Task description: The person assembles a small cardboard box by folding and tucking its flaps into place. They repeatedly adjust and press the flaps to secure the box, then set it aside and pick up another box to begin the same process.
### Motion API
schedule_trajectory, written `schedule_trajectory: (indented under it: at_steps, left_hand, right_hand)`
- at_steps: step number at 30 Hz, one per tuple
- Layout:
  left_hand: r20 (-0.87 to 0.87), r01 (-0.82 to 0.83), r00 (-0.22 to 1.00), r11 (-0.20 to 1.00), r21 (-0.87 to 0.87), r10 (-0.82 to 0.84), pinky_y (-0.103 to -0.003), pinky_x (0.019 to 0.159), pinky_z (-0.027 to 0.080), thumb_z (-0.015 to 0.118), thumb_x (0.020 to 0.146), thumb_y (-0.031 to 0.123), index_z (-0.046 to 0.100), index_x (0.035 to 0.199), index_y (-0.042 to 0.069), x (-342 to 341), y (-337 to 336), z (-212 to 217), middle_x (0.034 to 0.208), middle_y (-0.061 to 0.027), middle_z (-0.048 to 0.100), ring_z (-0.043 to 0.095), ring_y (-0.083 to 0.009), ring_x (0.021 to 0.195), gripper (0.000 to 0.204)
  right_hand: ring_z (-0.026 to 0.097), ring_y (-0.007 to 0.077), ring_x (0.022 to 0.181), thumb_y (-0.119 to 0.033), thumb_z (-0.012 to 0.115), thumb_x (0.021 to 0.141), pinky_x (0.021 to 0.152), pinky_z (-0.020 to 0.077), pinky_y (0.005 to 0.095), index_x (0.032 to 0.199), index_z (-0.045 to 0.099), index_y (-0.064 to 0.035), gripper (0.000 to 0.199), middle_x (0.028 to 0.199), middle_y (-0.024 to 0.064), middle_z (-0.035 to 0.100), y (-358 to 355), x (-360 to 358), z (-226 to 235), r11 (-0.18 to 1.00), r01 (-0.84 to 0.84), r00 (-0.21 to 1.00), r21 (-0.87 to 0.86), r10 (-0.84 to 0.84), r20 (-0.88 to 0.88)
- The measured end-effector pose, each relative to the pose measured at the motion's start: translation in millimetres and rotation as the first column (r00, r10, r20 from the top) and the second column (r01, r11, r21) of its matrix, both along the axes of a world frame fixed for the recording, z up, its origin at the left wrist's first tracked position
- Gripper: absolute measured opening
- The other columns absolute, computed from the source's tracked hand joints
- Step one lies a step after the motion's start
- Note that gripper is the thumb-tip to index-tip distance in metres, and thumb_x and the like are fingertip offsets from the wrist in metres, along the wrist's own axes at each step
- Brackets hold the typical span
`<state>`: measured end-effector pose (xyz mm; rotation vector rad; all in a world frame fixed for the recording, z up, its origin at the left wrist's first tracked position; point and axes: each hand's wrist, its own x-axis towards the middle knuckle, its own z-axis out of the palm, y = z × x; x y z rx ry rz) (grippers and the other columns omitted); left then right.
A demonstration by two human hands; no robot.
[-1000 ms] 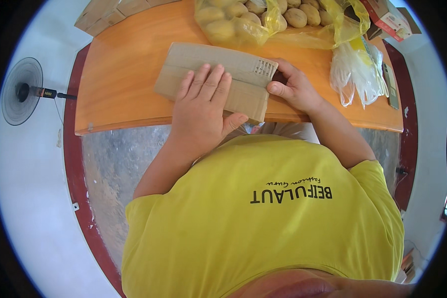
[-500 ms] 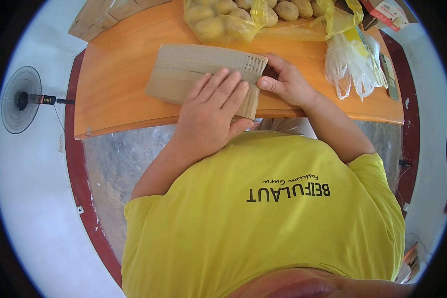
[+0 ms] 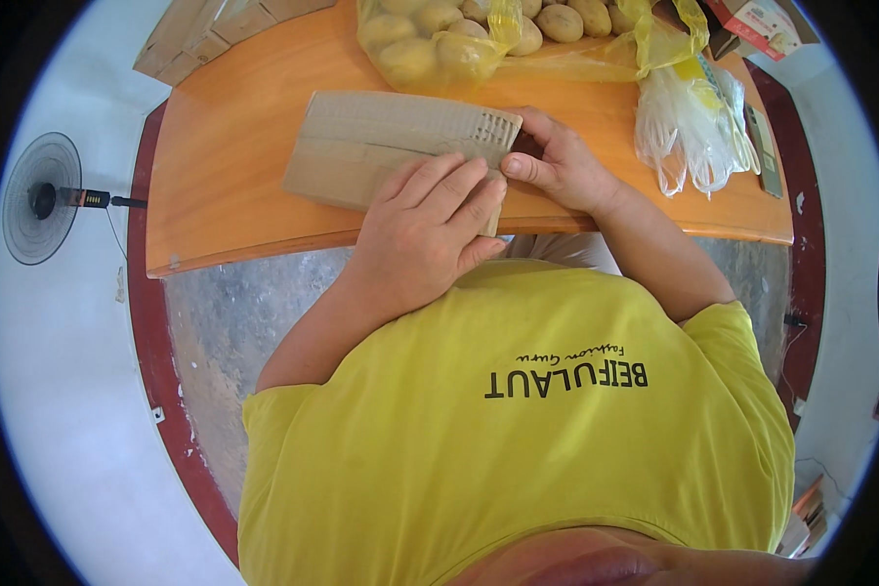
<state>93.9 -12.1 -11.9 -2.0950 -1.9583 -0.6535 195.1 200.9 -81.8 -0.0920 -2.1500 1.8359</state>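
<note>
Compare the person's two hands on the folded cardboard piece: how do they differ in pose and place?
The left hand lies flat, fingers spread, pressing down on the cardboard piece; the right hand is curled, gripping its right end. The left hand covers the cardboard's near edge; the right hand sits at the corrugated end. The left hand shows its whole back; the right hand's fingertips are partly tucked away. Both touch the cardboard on the orange table.

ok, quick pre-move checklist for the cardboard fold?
1. Left hand flat on the cardboard: ok.
2. Right hand at the right end of the cardboard, fingers touching it: ok.
3. Cardboard fully on the table: ok, though its near edge lies close to the table's edge.
4. Potato bag off the cardboard: not ok, it touches or overlaps the far edge.
5. Clear bags apart from the right hand: ok.
6. Crease aligned: cannot tell.
</note>
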Motion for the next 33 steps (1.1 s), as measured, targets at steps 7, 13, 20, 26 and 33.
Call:
schedule_trajectory:
  at_steps: [7,13,20,26,33]
  left_hand:
    - [-0.042,0.001,0.999,1.0,-0.029,-0.002,-0.042,0.092,0.044,0.077,0.072,0.032,0.066,0.115,0.011,5,0,3,0.119,-0.0063,0.058,0.054,-0.026,0.111,0.05]
    - [-0.128,-0.072,0.99,0.982,-0.175,0.05,-0.038,0.082,0.045,0.079,0.068,0.035,0.065,0.114,0.015,13,11,12,0.11,-0.004,0.051,0.051,-0.0235,0.105,0.052]
    - [-0.229,-0.101,0.972,0.977,-0.187,0.057,-0.038,0.078,0.047,0.079,0.069,0.033,0.065,0.108,0.015,20,17,11,0.11,-0.0045,0.05,0.05,-0.0242,0.102,0.045]
    - [-0.247,-0.135,0.965,0.974,-0.183,0.088,-0.039,0.079,0.047,0.079,0.07,0.033,0.066,0.105,0.016,22,17,6,0.11,-0.0046,0.05,0.05,-0.025,0.102,0.041]
    - [-0.274,-0.153,0.957,0.972,-0.181,0.099,-0.04,0.078,0.047,0.078,0.071,0.036,0.067,0.102,0.017,24,20,5,0.11,-0.0051,0.049,0.049,-0.0256,0.101,0.038]
  right_hand:
    - [0.057,0.0148,0.1,-0.029,0.07,0.092,0.09,0.0498,0.0316,0.124,0.055,0.0027,0.048,0.109,0.0076,0.062,-1,-1,4,0.995,-0.047,0.999,-0.086,0.045,-0.026]
    - [0.057,0.0128,0.1,-0.022,0.069,0.093,0.089,0.0501,0.0302,0.124,0.055,0.0023,0.042,0.109,0.0059,0.063,2,1,0,0.977,-0.088,0.996,-0.196,0.086,-0.02]
    - [0.058,0.012,0.099,-0.014,0.068,0.093,0.088,0.0505,0.0298,0.126,0.055,0.0008,0.038,0.108,0.0052,0.063,0,4,6,0.982,-0.071,0.997,-0.177,0.073,0.006]
    - [0.059,0.0189,0.105,-0.011,0.07,0.089,0.094,0.049,0.0337,0.132,0.053,-0.0009,0.047,0.115,0.0097,0.062,6,7,3,0.997,-0.072,0.997,-0.007,0.072,-0.034]
    - [0.061,0.0235,0.102,-0.017,0.076,0.085,0.091,0.05,0.0346,0.123,0.059,-0.001,0.045,0.11,0.015,0.063,1,2,-2,0.998,0.022,0.999,0.066,-0.024,0.021]
